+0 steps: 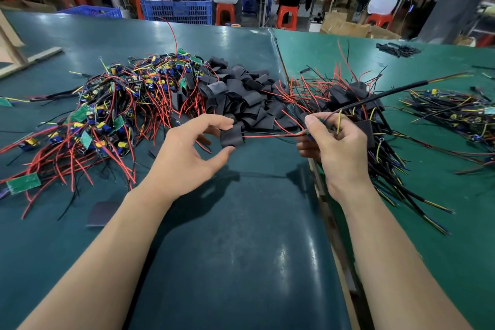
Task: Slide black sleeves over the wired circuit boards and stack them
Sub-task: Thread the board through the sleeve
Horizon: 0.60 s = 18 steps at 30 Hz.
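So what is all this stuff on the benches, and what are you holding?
Bare wired boards: one big heap, green with red, black, yellow wires, left of centre.
Loose sleeves: one pile, black, centre.
Sleeved boards: one stack, black, right of centre.
More wired boards: one heap, far right.
Benches: two, green.
Crates: two, blue, behind.
Stools: several, orange, with seated people.
Left hand: pinches one black sleeve.
Right hand: fingers grip one wired board, mostly hidden.
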Motion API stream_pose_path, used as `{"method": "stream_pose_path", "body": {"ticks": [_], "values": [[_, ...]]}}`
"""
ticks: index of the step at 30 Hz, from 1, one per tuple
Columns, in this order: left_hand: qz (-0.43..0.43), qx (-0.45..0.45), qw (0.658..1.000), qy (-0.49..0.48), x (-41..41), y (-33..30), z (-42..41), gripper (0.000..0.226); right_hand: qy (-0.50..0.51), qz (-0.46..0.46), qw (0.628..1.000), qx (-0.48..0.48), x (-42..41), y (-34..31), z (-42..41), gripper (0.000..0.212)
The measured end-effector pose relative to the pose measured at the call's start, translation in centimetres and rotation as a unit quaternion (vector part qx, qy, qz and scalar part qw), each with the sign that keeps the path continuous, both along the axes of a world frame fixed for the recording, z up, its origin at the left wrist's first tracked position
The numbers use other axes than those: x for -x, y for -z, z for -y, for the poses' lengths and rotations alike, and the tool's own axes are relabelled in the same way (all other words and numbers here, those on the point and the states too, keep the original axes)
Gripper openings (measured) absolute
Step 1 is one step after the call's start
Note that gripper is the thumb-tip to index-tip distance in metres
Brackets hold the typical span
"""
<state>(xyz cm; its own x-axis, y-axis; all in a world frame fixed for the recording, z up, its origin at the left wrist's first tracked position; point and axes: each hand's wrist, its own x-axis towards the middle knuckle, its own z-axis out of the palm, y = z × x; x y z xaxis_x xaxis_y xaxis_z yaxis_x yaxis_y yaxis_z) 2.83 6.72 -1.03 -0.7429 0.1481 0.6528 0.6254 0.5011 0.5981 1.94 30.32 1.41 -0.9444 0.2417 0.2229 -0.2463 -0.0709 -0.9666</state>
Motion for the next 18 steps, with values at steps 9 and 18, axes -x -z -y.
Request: {"method": "stream_pose_path", "body": {"ticks": [9,18], "values": [[-0.072,0.150,0.983,-0.082,-0.1,-0.1,-0.9,0.035,-0.035,0.017,0.998,-0.051,-0.3,0.7,1.7,0.016],[-0.030,0.115,0.993,-0.014,-0.7,-0.2,-2.1,0.039,-0.101,0.067,0.991,0.050,-0.1,0.9,1.6,0.013]]}}
